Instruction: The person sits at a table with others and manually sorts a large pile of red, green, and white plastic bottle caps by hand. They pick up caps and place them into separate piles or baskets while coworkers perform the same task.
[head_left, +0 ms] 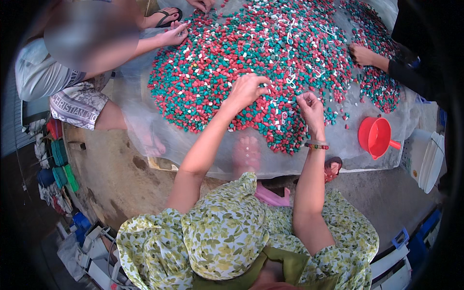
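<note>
A wide heap of small red, green and white pieces (212, 72) covers a clear plastic sheet. My left hand (245, 92) is over the near middle of this heap, its fingers curved with a gap between the fingertips and the thumb. I see nothing held in it. To the right, my right hand (311, 110) is raised at the heap's edge with thumb and fingertips pinched together; whatever they hold is too small to make out. A beaded bracelet (316, 145) circles my right wrist. Thin white looped pieces (291, 78) lie on the heap between and beyond my hands.
A red plastic dipper (376, 137) stands on the sheet at right, with white buckets (427, 159) beyond the edge. Another person's hand (175, 35) reaches in from the left, a dark-sleeved person's hand (362, 55) from the right, and a third hand (202, 5) shows at the top.
</note>
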The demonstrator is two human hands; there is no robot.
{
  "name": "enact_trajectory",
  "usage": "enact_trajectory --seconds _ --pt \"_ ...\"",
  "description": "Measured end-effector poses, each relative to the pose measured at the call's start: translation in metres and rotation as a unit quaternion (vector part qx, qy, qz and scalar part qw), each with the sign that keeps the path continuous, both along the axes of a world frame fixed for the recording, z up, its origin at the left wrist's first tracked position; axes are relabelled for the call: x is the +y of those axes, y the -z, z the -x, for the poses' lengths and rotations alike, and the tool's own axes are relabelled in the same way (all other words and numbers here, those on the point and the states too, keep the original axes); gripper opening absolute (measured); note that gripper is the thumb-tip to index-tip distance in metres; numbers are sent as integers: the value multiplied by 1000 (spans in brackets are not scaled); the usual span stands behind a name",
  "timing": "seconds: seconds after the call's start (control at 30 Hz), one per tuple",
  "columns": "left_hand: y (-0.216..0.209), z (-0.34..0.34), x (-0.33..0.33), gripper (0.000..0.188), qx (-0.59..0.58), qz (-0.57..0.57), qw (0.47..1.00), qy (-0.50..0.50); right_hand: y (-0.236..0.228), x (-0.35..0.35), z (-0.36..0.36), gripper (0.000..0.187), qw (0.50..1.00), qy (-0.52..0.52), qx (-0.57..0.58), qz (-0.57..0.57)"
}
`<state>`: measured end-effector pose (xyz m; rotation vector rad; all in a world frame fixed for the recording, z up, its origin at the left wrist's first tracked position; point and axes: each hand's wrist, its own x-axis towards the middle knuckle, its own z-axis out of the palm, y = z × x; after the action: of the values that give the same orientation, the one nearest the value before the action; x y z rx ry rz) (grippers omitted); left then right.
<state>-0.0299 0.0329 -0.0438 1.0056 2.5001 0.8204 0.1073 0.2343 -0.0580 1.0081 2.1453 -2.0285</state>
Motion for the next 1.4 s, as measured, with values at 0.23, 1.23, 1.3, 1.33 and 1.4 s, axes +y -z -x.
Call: enact_trajectory --seconds 0.23,1.23,1.3,1.33,1.4 --pt "15 -18 37 28 41 113 991 59 9 6 -13 42 926 -261 -166 -218" --pt "-33 10 0 24 -615 -486 611 -112 -29 24 -12 28 864 79 257 426" --pt "-34 11 0 10 -614 -442 647 -98 -28 21 -9 31 825 123 277 477" --pt "-29 13 1 10 -609 -401 679 -85 -27 20 -8 32 805 145 286 499" --pt "-18 13 6 15 -553 -242 793 -83 -20 20 -6 34 819 175 248 487"
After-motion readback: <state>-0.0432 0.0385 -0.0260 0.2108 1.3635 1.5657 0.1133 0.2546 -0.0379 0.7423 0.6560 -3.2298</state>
